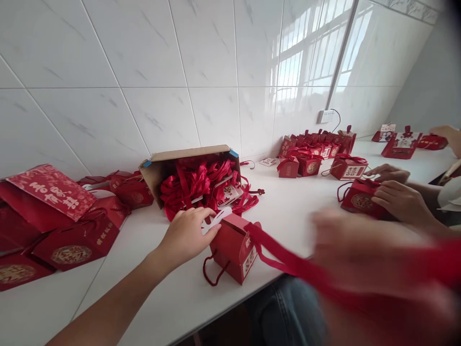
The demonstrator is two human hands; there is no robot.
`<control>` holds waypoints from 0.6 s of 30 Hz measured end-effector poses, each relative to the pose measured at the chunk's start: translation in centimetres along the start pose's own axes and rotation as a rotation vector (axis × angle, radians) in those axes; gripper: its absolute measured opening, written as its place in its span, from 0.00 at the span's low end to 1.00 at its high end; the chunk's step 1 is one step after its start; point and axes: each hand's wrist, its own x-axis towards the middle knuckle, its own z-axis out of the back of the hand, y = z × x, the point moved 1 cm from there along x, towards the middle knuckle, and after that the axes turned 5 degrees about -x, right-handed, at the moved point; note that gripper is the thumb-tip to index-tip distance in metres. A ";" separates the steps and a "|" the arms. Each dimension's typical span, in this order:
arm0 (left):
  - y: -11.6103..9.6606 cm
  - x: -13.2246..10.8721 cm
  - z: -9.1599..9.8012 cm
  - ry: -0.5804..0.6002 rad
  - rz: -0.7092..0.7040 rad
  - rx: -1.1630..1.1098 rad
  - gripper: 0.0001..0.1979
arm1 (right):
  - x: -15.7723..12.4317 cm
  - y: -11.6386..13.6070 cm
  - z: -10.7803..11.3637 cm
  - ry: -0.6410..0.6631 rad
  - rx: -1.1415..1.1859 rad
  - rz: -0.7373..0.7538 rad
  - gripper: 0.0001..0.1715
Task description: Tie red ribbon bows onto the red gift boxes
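A small red gift box (234, 247) with a dark red cord handle stands on the table in front of me. My left hand (192, 233) pinches the white flap (219, 219) at the box's top left between thumb and fingers. From the box's right top edge a red ribbon (277, 252) stretches toward my right hand (363, 245). That hand is smeared by motion at the lower right, closed around the ribbon. Just behind the box, a cardboard carton (190, 154) lies on its side, full of tangled red ribbons (194, 182) and printed tags.
Red boxes (68, 226) are piled at the left. More finished-looking boxes (313, 149) line the wall at the back right. A co-worker's hands (399, 197) hold another red box (360, 197) on the right. Another person's hand (448, 137) shows farther back. The table edge (230, 307) runs close in front.
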 end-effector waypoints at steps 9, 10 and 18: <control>-0.7 -0.3 -0.6 0.046 -0.172 -0.303 0.16 | 5.8 -1.1 -3.2 0.152 -0.091 -0.184 0.17; -0.8 -0.3 -0.6 0.079 -0.166 -0.300 0.15 | 6.1 -1.9 -3.1 0.130 -0.125 -0.192 0.17; -1.7 -1.0 -1.0 0.167 -0.244 -0.351 0.16 | 6.7 -5.3 -5.4 0.121 -0.396 -0.202 0.17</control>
